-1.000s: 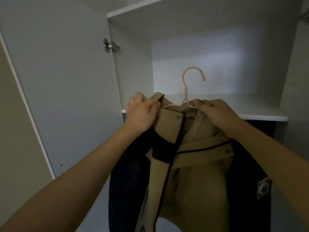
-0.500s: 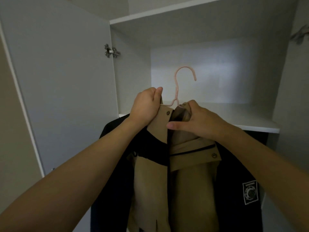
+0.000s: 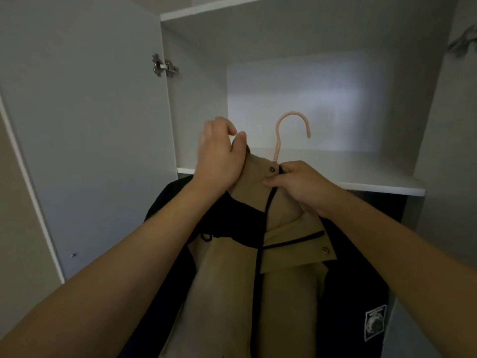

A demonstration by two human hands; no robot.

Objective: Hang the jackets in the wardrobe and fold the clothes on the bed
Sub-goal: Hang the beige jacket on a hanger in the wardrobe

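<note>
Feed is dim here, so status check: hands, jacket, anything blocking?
Left hand grips tan jacket at collar; right hand pinches its front edge. Jacket on pink hanger, hook not on any rail. Dark garments behind it.

No legible text; only a blurred round-emblem patch (image 3: pixel 375 322) on the dark jacket (image 3: pixel 361 280)

Single head view, facing forward, slightly upward perhaps, close to open wardrobe (image 3: pixel 296 182).

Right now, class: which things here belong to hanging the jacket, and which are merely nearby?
In use: tan jacket, pink hanger, left hand, right hand, wardrobe.
Nearby: dark garment, door hinge.
</note>
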